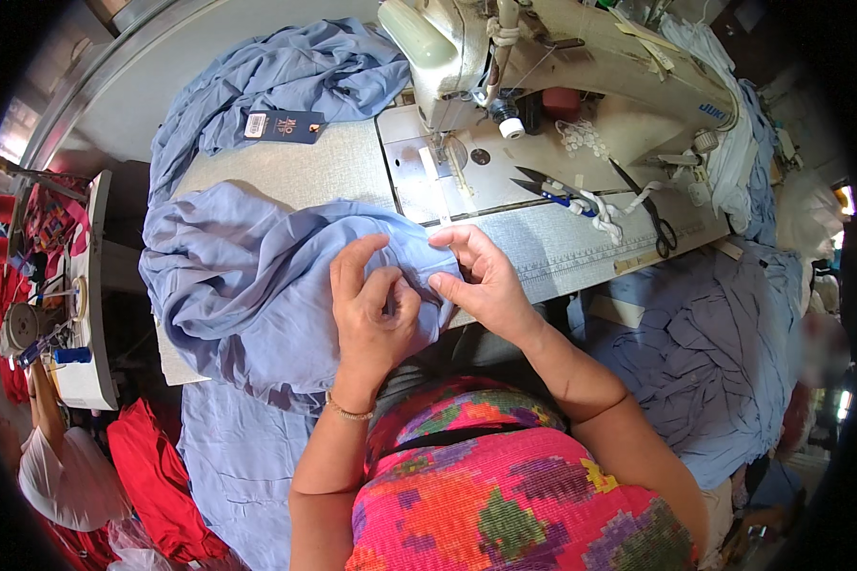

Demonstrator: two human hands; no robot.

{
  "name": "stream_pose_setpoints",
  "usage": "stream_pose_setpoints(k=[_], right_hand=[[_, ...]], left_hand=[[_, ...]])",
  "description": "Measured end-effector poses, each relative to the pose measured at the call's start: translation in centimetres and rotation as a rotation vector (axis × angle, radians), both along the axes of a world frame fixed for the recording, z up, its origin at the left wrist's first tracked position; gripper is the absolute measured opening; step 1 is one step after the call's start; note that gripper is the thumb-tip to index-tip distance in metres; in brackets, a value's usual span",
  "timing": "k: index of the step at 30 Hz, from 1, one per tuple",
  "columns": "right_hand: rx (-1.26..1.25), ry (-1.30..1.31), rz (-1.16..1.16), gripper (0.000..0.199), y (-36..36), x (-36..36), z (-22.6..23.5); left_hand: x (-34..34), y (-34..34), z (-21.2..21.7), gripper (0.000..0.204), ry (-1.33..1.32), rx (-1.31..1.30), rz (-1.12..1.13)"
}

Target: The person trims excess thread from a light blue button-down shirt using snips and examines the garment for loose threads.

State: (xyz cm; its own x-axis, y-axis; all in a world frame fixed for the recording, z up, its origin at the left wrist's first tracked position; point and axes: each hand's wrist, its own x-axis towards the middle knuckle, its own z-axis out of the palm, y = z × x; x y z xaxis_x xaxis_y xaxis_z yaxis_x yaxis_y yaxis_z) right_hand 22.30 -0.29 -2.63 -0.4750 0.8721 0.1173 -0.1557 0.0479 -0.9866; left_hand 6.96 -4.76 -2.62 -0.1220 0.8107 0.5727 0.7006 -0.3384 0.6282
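Observation:
A light blue cloth garment (pixel 248 276) lies bunched on the sewing table, in front of the machine's needle area. My right hand (pixel 486 285) pinches the garment's edge between thumb and index finger. Close beside it, my left hand (pixel 376 305) rests over the same cloth. Its index finger is raised and bent, while the other fingers curl in toward the thumb. Whatever that curl holds, if anything, is hidden. Just beyond my fingertips is the presser foot (pixel 438 147) of the white sewing machine (pixel 581 57).
Thread snips (pixel 552 190) and black-handled scissors (pixel 665 233) lie right of the needle plate. More blue cloth (pixel 286 76) with a dark hang tag (pixel 286 127) sits at the back left. A blue garment pile (pixel 695 352) is at the right. Another person's arm (pixel 48 409) shows far left.

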Motion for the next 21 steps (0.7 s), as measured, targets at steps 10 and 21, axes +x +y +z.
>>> stream_pose_setpoints(k=[10,21], right_hand=[[-0.146,0.019,0.076,0.035,0.08,0.32,1.06],[-0.017,-0.042,0.024,0.035,-0.09,-0.05,0.53]], left_hand=[[-0.04,-0.49,0.92,0.017,-0.093,-0.107,-0.098],[0.16,0.18,0.18,0.019,0.079,0.036,-0.100]])
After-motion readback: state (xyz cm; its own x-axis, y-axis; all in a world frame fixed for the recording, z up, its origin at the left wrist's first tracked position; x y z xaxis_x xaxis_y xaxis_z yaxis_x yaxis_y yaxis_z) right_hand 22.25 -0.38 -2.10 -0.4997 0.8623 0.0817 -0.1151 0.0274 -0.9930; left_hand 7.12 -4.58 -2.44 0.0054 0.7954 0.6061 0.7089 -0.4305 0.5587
